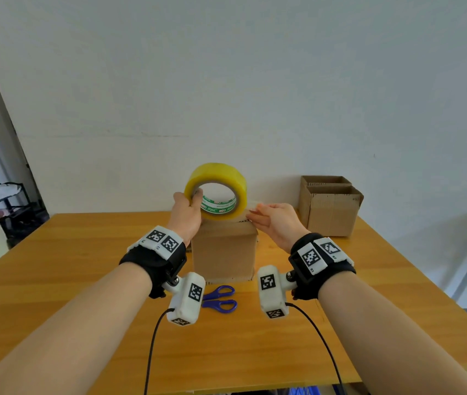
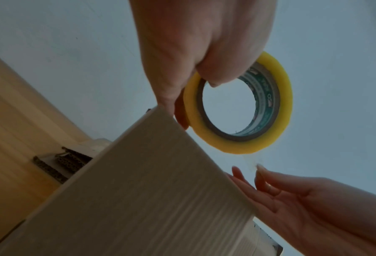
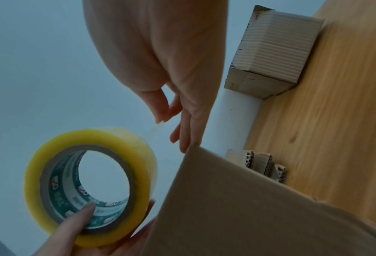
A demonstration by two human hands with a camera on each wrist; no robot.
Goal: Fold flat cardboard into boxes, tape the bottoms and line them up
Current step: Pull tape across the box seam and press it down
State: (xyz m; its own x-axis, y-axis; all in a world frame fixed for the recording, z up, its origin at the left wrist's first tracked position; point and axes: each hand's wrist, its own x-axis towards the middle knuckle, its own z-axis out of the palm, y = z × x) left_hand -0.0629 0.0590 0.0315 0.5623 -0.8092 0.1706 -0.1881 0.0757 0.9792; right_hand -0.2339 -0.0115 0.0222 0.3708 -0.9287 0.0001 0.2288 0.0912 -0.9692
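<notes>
A yellow tape roll [image 1: 216, 191] is held upright just above a brown cardboard box [image 1: 223, 249] standing in the middle of the table. My left hand [image 1: 195, 199] grips the roll at its left side, with fingers curled into the core [image 2: 215, 76]. My right hand [image 1: 253, 212] is at the roll's right, above the box's top right edge. Its thumb and forefinger pinch the clear tape end [image 2: 251, 162] pulled a short way off the roll [image 3: 90, 181]. The other right fingers [image 3: 182, 138] lie straight near the box edge [image 3: 248, 207].
Two open-topped cardboard boxes [image 1: 330, 206] stand side by side at the back right against the wall. Blue-handled scissors [image 1: 220, 299] lie on the wooden table [image 1: 84, 280] just in front of the box. Cardboard edges [image 3: 261, 164] show at the box's base.
</notes>
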